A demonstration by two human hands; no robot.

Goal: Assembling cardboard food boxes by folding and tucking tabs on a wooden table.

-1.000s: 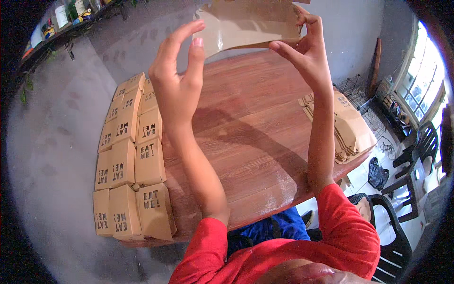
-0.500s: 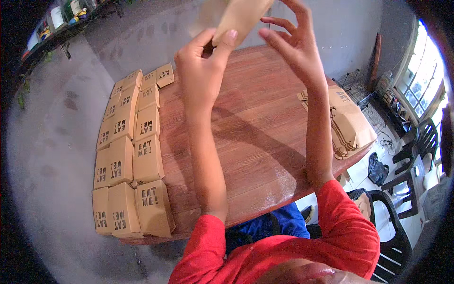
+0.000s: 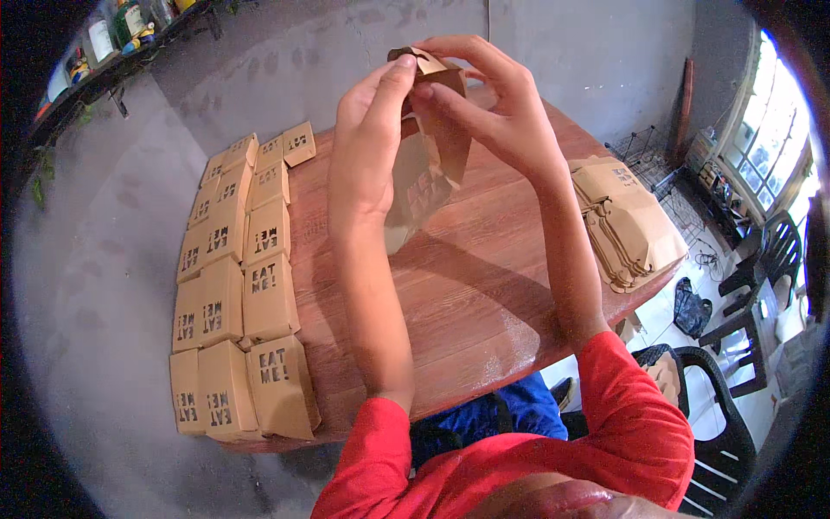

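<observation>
A reddish-brown wood desk (image 3: pixel 501 216) fills the middle of the frame, with a grey wall (image 3: pixel 588 69) behind, a shelf (image 3: pixel 143 60) at upper left, a bright window (image 3: pixel 769 130) at upper right and a dark chair (image 3: pixel 718 415) at lower right. Folded boxes (image 3: pixel 225 294) line its left edge; flat blanks (image 3: pixel 644 216) lie stacked by its right edge, a broad stretch of wood grain between. At upper centre, a brown carton (image 3: pixel 419 186) is held above the desk: the left hand (image 3: pixel 367 138) grips its top, thumb in front; the right hand (image 3: pixel 510 112) curls round the folded end, thumb and forefinger on it. Dark block lettering marks the boxes and top blank.
</observation>
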